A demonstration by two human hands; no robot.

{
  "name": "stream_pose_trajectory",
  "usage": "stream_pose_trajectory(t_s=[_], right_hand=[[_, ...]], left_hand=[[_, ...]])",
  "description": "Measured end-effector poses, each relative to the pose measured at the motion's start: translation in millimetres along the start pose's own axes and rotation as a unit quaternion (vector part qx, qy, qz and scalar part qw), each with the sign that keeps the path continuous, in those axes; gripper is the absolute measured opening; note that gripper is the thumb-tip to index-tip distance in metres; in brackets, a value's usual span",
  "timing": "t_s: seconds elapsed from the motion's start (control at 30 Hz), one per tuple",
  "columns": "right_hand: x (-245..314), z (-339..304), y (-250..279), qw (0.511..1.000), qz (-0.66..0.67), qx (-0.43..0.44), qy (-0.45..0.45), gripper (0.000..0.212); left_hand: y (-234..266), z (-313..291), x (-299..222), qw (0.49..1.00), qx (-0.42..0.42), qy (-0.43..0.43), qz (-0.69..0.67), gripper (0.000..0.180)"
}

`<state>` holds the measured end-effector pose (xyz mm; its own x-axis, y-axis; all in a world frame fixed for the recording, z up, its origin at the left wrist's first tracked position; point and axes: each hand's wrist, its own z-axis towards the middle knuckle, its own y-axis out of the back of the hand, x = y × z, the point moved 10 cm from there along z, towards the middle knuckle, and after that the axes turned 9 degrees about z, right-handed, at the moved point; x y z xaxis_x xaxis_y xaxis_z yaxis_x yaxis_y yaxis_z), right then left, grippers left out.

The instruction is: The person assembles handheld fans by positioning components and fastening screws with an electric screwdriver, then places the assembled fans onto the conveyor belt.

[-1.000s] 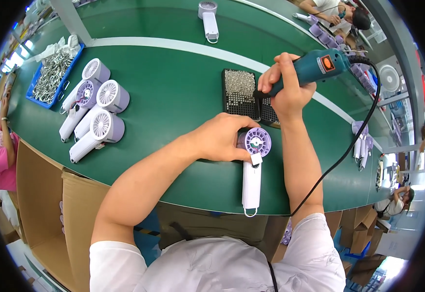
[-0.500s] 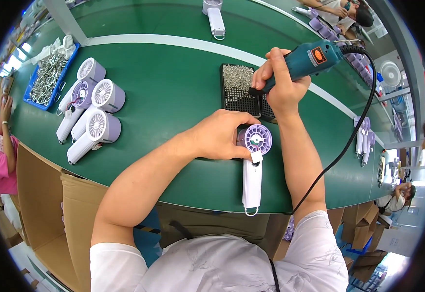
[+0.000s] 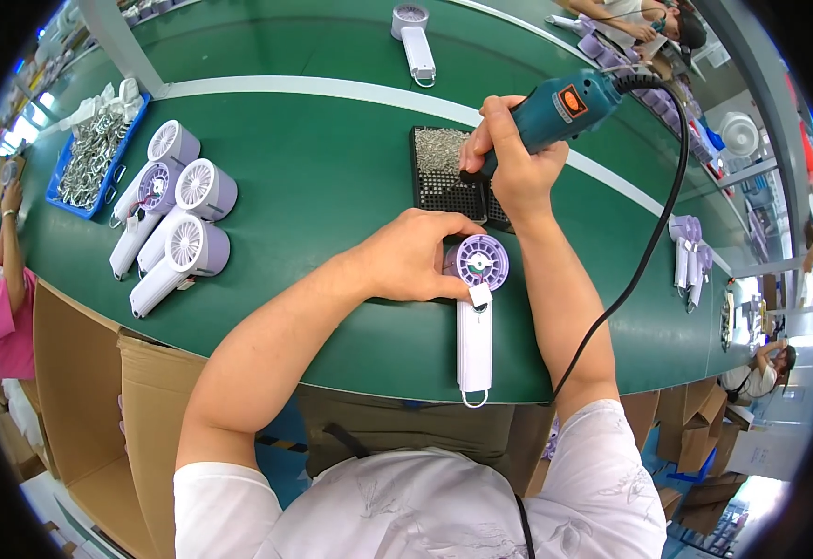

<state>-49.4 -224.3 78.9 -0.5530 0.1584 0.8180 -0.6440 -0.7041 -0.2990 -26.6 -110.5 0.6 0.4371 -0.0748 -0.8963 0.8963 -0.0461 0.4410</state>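
My left hand [image 3: 404,259] is closed round the purple head of a handheld fan [image 3: 475,347], thumb and fingers at its left side. The fan lies with its white handle toward me, a loop at its end; its head shows an open ribbed housing with a hub in the middle. A small white piece sits where head meets handle. My right hand [image 3: 524,182] grips a teal electric screwdriver [image 3: 555,110], tilted, its black nose down and left. The bit end is over a black tray of small screws [image 3: 442,149]; whether it touches a screw I cannot tell.
Several purple-and-white fans [image 3: 197,247] lie grouped at the left, beside a blue bin of metal loops [image 3: 99,158]. One fan [image 3: 416,47] lies beyond the white strip. More fans [image 3: 690,256] lie at right. The black cord [image 3: 644,270] hangs over my right forearm. Cardboard boxes [image 3: 80,391] stand lower left.
The view has shifted slightly, moving the near scene a little left. The lone fan beyond the white strip has moved slightly right. Both hands keep their grips.
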Motion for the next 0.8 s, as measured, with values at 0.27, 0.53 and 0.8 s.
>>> stream_pose_trajectory(t_s=[0.27, 0.53, 0.8], right_hand=[[76.3, -5.8, 22.8, 0.991, 0.107, -0.029, 0.072, 0.013], [113.4, -54.9, 24.5, 0.992, 0.108, 0.052, 0.038, 0.015], [106.5, -62.5, 24.7, 0.995, 0.086, 0.045, 0.026, 0.012]], left_hand=[[-0.9, 2.9, 1.7, 1.000, -0.016, -0.010, 0.009, 0.061], [-1.7, 3.4, 5.2, 1.000, -0.006, 0.011, 0.011, 0.063], [-1.5, 1.7, 5.1, 1.000, -0.013, 0.005, 0.022, 0.062]])
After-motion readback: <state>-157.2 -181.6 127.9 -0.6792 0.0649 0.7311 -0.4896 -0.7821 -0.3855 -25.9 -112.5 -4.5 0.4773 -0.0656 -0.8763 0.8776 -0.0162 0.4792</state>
